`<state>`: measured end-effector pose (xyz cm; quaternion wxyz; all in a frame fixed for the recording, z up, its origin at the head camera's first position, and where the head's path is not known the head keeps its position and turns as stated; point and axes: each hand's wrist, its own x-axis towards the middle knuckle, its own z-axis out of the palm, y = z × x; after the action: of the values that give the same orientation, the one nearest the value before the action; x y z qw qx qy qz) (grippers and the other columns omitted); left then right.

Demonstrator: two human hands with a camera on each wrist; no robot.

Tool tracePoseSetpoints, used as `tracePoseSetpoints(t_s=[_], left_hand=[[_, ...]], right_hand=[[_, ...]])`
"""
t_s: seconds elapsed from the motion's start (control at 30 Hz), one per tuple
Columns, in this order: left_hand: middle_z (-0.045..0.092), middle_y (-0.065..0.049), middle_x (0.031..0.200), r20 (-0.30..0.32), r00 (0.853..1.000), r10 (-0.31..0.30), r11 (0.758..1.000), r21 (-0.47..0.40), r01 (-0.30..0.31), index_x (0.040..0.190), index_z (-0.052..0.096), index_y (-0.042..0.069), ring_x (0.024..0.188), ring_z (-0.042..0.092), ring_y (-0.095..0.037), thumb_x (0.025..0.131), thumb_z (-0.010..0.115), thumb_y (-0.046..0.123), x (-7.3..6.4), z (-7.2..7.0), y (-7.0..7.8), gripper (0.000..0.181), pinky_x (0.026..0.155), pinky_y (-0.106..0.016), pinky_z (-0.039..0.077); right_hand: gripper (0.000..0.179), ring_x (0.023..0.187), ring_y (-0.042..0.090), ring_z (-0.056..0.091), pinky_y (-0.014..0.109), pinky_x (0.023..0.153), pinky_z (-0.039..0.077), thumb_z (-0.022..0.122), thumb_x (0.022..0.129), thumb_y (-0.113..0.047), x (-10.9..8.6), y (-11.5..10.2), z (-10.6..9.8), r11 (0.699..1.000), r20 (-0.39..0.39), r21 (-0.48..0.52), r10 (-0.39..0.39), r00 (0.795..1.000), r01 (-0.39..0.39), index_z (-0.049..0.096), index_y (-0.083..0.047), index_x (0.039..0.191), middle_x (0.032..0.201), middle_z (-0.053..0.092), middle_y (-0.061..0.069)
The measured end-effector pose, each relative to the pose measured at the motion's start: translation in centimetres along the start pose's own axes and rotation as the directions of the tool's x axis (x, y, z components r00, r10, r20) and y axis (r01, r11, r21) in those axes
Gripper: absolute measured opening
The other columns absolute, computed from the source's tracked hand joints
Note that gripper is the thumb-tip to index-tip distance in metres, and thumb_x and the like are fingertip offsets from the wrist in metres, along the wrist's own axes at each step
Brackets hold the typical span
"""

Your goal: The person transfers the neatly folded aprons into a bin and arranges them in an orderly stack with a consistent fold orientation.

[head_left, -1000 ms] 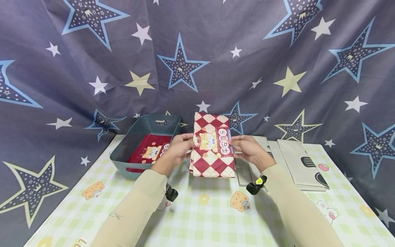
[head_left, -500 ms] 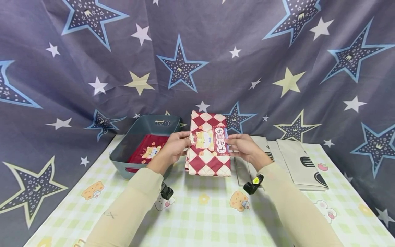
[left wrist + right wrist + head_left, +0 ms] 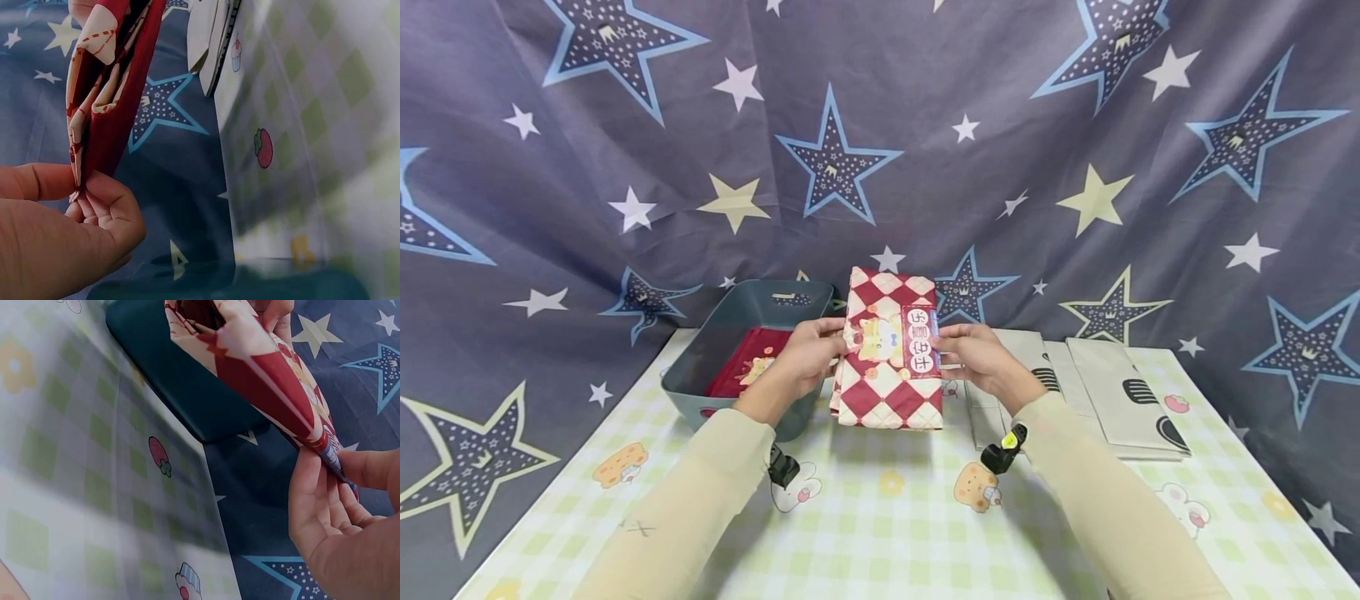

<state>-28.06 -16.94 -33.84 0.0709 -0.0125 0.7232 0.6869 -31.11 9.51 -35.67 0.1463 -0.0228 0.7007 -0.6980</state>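
Left hand point(image 3: 807, 357) and right hand point(image 3: 979, 357) pinched a folded cloth point(image 3: 886, 392).
Carrying seemed the step; the next move likely called for level support.

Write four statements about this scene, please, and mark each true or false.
1. The left hand and right hand have their grip on the folded red-and-cream diamond-patterned cloth. True.
2. A folded dark-red cloth with cartoon print lies inside the dark-teal plastic bin. True.
3. The diamond-patterned cloth is inside the bin too. False: it is held above the green-and-white checked tabletop.
4. The background has no pattern. False: hanging dark-blue fabric shows stars.
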Motion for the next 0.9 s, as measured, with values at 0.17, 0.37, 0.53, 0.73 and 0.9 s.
tracePoseSetpoints(t_s=[0.17, 0.37, 0.53, 0.73, 0.9], left_hand=[[0.055, -0.017, 0.132, -0.004, 1.0, 0.007, 0.999, 0.053, -0.007, 0.149, 0.043, -0.002, 0.099, 0.062, -0.02, 0.094, 0.052, -0.003, -0.5, -0.7, 0.5, 0.056, 0.068, -0.027, 0.055], [0.056, -0.016, 0.132, -0.016, 1.0, -0.003, 0.995, 0.097, 0.005, 0.149, 0.045, 0.0, 0.098, 0.062, -0.021, 0.097, 0.055, 0.001, -0.8, -1.5, 0.8, 0.053, 0.07, -0.028, 0.057], [0.056, -0.016, 0.129, -0.02, 1.0, 0.019, 0.995, 0.098, -0.017, 0.148, 0.045, -0.002, 0.1, 0.062, -0.021, 0.097, 0.056, 0.0, -1.1, -1.9, 1.3, 0.052, 0.072, -0.029, 0.058], [0.053, -0.017, 0.129, -0.017, 1.0, 0.025, 0.993, 0.113, -0.023, 0.149, 0.043, -0.003, 0.107, 0.059, -0.024, 0.097, 0.055, 0.0, -1.4, -2.6, 1.8, 0.054, 0.073, -0.028, 0.056], [0.052, -0.018, 0.133, -0.01, 1.0, 0.024, 0.992, 0.123, -0.023, 0.151, 0.041, -0.003, 0.111, 0.059, -0.025, 0.098, 0.055, 0.002, -1.5, -3.3, 1.9, 0.054, 0.076, -0.027, 0.056]], right_hand=[[0.025, 0.099, 0.028, 0.065, 0.036, 0.077, 0.059, 0.062, 0.101, -0.009, 0.0, -0.2, 0.7, 1.0, 0.004, -0.004, 0.009, 1.0, -0.009, 0.055, 0.001, 0.123, 0.112, 0.064, 0.012], [0.021, 0.1, 0.029, 0.064, 0.036, 0.076, 0.059, 0.062, 0.101, -0.007, 0.0, -0.5, 1.5, 1.0, 0.001, -0.013, 0.003, 1.0, -0.003, 0.057, 0.001, 0.12, 0.112, 0.064, 0.013], [0.02, 0.093, 0.026, 0.066, 0.037, 0.076, 0.06, 0.063, 0.101, -0.008, 0.0, -0.7, 2.0, 1.0, 0.006, -0.001, -0.002, 1.0, 0.002, 0.058, 0.0, 0.119, 0.11, 0.065, 0.013], [0.021, 0.098, 0.029, 0.066, 0.041, 0.081, 0.06, 0.064, 0.101, -0.01, -0.2, -1.2, 2.6, 1.0, 0.012, -0.006, -0.006, 1.0, 0.006, 0.058, 0.0, 0.118, 0.11, 0.064, 0.013], [0.023, 0.096, 0.027, 0.066, 0.039, 0.08, 0.06, 0.064, 0.101, -0.01, -0.4, -1.7, 3.3, 1.0, 0.017, -0.006, -0.007, 1.0, 0.007, 0.057, 0.0, 0.121, 0.112, 0.064, 0.014]])
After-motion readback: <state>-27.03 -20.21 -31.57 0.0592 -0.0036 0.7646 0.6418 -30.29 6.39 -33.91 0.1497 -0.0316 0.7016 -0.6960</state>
